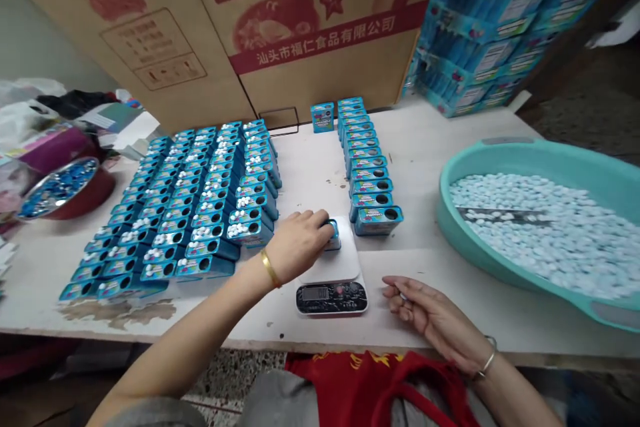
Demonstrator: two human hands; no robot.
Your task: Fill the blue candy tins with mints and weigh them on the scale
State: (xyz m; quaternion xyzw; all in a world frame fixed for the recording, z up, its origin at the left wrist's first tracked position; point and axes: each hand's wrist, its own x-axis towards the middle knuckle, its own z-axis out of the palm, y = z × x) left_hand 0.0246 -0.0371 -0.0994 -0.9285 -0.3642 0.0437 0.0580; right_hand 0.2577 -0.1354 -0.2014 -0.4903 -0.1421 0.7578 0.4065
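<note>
My left hand (306, 245) grips a small blue candy box (333, 242) by its top, over the white plate of a digital kitchen scale (350, 271). Much of that box is hidden behind the fingers. To the right of the scale, my right hand (425, 313) is curled palm up around a few white candies (404, 297), thumb against the fingers. Left of the scale stand rows of blue boxes (210, 267) with round holes in their tops, many with white candies lying on them. One more column of boxes (379, 220) stands behind the scale.
A turquoise basin (453, 240) of white candies, with a flat metal strip inside, is on the right. A red bowl (103, 187) of small blue pieces sits at far left. Behind are a large carton (320, 73) and shrink-wrapped blue packs (480, 33).
</note>
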